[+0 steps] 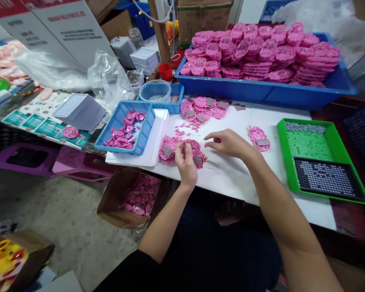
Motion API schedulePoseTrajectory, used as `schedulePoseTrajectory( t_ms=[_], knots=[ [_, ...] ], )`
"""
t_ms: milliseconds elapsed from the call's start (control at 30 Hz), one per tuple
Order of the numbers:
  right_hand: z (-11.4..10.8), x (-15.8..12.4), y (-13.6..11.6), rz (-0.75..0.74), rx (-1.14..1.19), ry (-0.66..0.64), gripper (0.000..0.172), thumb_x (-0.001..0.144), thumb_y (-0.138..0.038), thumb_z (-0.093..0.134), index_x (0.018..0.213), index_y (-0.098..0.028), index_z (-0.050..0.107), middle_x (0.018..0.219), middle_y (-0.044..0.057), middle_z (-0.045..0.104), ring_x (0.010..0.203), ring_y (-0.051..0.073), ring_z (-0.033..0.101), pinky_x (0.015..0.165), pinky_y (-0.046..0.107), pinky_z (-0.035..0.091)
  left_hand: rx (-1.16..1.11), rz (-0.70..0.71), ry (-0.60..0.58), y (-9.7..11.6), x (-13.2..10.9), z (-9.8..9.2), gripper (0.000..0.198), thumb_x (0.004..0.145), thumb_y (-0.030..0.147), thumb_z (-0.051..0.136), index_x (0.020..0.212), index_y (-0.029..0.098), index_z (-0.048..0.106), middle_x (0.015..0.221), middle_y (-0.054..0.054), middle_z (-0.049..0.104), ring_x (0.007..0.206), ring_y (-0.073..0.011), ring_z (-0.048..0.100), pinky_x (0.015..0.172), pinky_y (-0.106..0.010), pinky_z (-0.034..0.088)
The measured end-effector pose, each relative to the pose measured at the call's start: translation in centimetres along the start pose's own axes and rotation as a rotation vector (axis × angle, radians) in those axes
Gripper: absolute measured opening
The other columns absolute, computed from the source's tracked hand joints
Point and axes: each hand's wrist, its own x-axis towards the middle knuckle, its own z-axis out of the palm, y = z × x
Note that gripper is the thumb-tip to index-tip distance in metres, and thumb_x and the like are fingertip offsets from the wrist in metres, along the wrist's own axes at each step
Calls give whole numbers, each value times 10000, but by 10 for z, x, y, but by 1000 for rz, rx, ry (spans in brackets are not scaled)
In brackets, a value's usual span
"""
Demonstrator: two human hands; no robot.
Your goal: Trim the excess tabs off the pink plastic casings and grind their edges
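My left hand (187, 164) is closed around a pink plastic toy casing (196, 148) with a grey metal plate on it, thumb on top. Just right of it, above the white work surface, my right hand (228, 142) has its fingers curled, and a small pink peg (218, 140) shows between them. Behind both hands lie loose pink pegs (185, 129). More plated casings (202, 108) are grouped farther back. Others (168, 149) lie against the left hand's side, and a single casing (259, 138) rests to the right of my right hand.
A blue bin (261, 94) stacked with pink casings stands at the back. Left is a blue tray (146, 136) of small pink parts. A green tray (281, 150) with a black grid stands right. Below the table edge is a cardboard box (109, 202) of pink parts.
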Motion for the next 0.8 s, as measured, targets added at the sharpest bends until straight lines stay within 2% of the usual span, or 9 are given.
schedulePoseTrajectory(
  t_ms=[133,233,300,367,433,500,600,800],
  knots=[
    [15,4,-3,-54,-139,-66,189,929,-275,610,966,-230,790,828,60,731,713,171,570,678,291,326,80,-6,-95,-2,0,0,383,952,576,632,1113,245,524,843,18,665,536,-110,662,590,-274,610],
    [18,7,-1,-53,-93,-14,179,930,-251,584,941,-202,756,814,64,708,701,165,543,672,292,320,118,1,-141,-4,0,1,383,938,578,649,1087,240,549,902,8,657,544,-96,638,584,-269,603],
    [15,9,-1,-6,119,118,173,927,-279,591,931,-177,731,787,55,674,684,152,520,662,286,338,158,6,-152,-4,0,1,378,937,572,648,1075,229,569,938,-6,656,565,-95,632,568,-257,586],
    [11,9,-3,70,474,210,222,928,-361,607,919,-163,706,675,17,579,614,129,460,612,274,343,221,11,-173,-4,0,1,366,944,559,638,1071,218,597,961,-23,668,619,-109,645,580,-252,573],
    [5,7,-7,140,794,170,289,902,-442,658,922,-157,703,577,-30,452,543,104,372,543,258,304,302,48,-190,-5,1,0,342,955,530,631,1069,208,630,986,-44,694,749,-140,681,667,-262,579],
    [2,5,-12,171,925,61,334,846,-467,744,925,-144,726,555,-45,410,530,86,332,516,248,268,369,106,-185,-6,2,0,311,968,493,622,1064,199,656,1019,-64,717,890,-167,694,780,-279,573],
    [2,3,-17,181,891,-23,354,792,-459,820,892,-124,763,616,-8,504,575,81,374,526,244,280,412,138,-170,-7,3,-1,280,987,457,603,1062,195,668,1016,-68,728,935,-172,688,842,-290,551],
    [8,4,-19,195,895,-7,341,777,-457,829,863,-129,789,646,5,554,599,82,412,555,254,299,428,120,-152,-10,3,-1,242,989,443,609,1032,213,669,973,-46,729,877,-161,683,829,-290,539]
  ],
)
